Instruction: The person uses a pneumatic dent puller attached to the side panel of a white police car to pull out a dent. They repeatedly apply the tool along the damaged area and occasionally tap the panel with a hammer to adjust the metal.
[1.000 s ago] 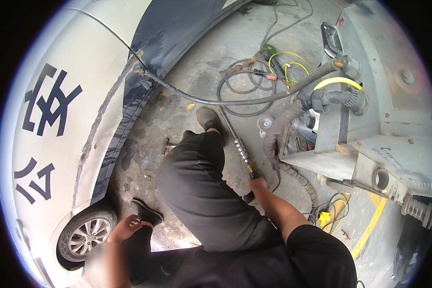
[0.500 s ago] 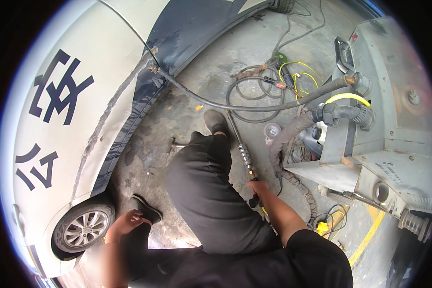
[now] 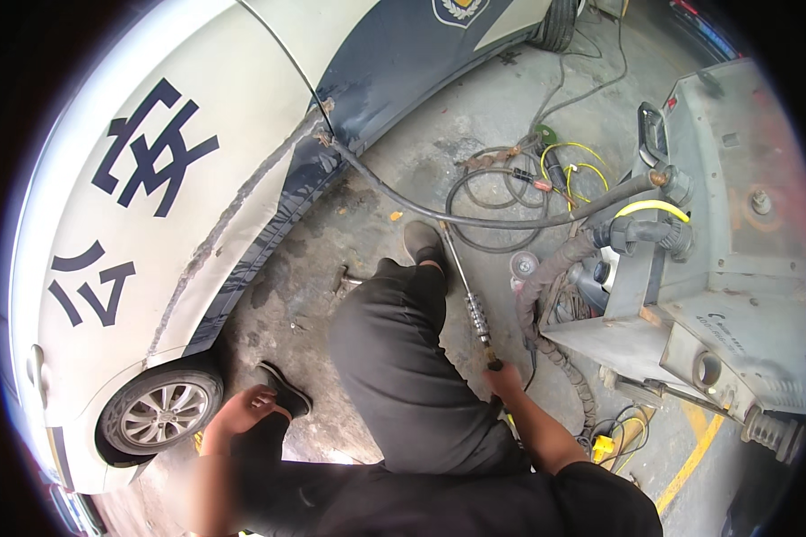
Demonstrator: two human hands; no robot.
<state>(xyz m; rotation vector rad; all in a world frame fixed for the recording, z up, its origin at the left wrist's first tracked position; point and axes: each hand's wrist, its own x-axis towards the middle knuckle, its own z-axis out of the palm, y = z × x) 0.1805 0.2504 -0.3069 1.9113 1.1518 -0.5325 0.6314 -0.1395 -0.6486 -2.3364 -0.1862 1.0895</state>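
Okay, quick status. Nearest on my feed: dark trouser legs, one knee bent up mid-view. Right hand is clenched round the rear of a slide hammer, which lies along the outside of that knee, shaft running forward to beside the grey shoe. Can't tell if the tip touches the floor. Left hand is bare as far as I see, fingers loosely curled, by the black shoe and near the car wheel.

Delta over the last second: nearly everything slid right in view, and a shield emblem came in at the top. I read that as head motion, not tool motion. Right hand now covers more of the black grip; could be a small regrip. Slide hammer hasn't left the shoe's side, so I'd call this holding, no panel contact.

Next out: hammer head sticking out past the knee. Car has a rough grey crease down its side, looks unchanged. Thick dark cable appears to meet the door seam, other end at the grey metal cabinet. Farther: green-disc grinder among hoses.
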